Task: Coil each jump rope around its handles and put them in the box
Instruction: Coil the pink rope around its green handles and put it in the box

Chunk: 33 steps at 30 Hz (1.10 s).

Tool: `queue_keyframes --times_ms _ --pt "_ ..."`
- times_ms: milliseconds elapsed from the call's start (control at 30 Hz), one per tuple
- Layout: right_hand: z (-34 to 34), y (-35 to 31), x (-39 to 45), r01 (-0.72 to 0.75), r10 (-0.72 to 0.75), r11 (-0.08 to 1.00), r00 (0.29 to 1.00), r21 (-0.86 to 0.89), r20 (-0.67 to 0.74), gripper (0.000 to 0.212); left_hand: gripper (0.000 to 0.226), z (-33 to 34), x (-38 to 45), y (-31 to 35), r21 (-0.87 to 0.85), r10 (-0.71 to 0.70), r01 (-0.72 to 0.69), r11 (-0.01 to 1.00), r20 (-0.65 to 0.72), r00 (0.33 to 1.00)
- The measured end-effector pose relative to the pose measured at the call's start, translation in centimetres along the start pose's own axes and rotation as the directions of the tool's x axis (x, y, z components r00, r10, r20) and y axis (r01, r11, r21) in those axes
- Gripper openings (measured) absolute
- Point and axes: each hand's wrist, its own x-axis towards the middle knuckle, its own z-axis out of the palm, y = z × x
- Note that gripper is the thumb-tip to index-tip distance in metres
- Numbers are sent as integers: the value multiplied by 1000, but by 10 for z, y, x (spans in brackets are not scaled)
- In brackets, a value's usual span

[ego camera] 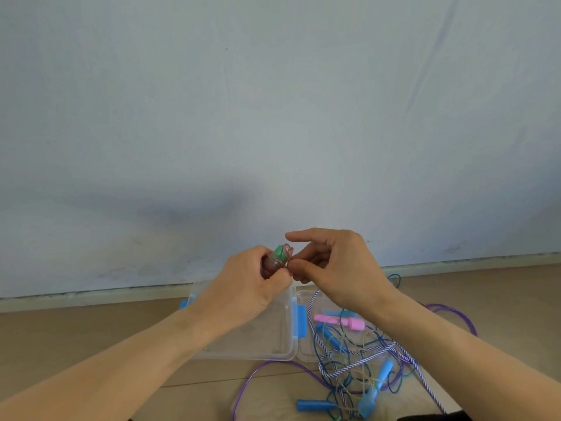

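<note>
Head view: the left hand (249, 284) is wrapped around a coiled rope (277, 260), green handle end tilted up-right. The right hand (331, 265) pinches its loose end, just beside. The box (291, 338) lies open directly below, nearer the left hand.

A tan wooden floor (91, 335) is stretching out to a pale wall. A clear plastic box (273, 344) with blue latches is sitting open on it in the middle, its lid (303, 299) lying flat just to the right. A tangle of jump ropes (364, 360) is sprawling over the lid and the near-right floor, with pink handles (340, 320) farther off and blue handles (315, 405) nearer.
</note>
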Motion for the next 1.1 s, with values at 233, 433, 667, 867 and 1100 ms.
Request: queue_keyframes --times_ms 233,433,667,867,1100 --pt "3 3 0 -74 69 996 994 57 84 17 16 -3 -2 -4 207 37 -47 977 53 998" --pt "-1 3 4 51 -14 954 992 -295 123 15 22 1 -2 -4 271 33 -63 961 115 993" --pt "-18 3 12 -59 56 996 997 -68 -44 20 24 -1 6 5 34 86 -98 995 248 965" --pt "-16 6 13 -251 263 907 965 337 13 29 15 -10 8 9 7 272 -289 957 320 908" --pt "16 10 22 -245 257 949 966 200 -37 21 40 -23 20 -34 293 45 -155 944 350 936"
